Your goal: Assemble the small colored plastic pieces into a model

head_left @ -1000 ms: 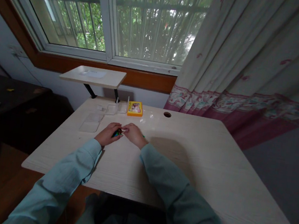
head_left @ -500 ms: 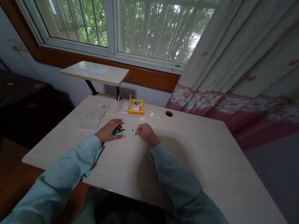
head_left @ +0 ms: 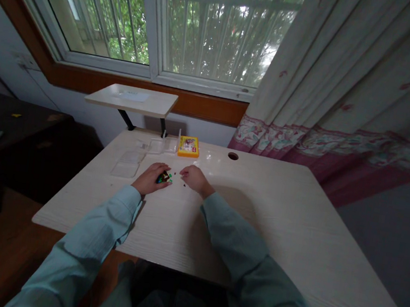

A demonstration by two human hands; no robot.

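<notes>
My left hand (head_left: 151,178) rests on the pale wooden table (head_left: 256,221) with its fingers curled round a small green and dark toy piece (head_left: 164,178). My right hand (head_left: 193,178) lies a short way to the right, fingers bent and pinched together; what they hold is too small to make out. A few tiny dark bits (head_left: 180,178) lie on the table between the two hands. Both arms wear light blue sleeves.
A yellow box (head_left: 188,146) stands at the table's far edge beside clear plastic trays (head_left: 127,165). A cable hole (head_left: 232,156) is near the back. A small shelf (head_left: 132,100) hangs under the window. Curtain on the right, dark cabinet (head_left: 9,136) on the left.
The hands were touching over the toy piece, then my right hand drew away to the right and has now come partway back. My left hand has kept hold of the piece.
</notes>
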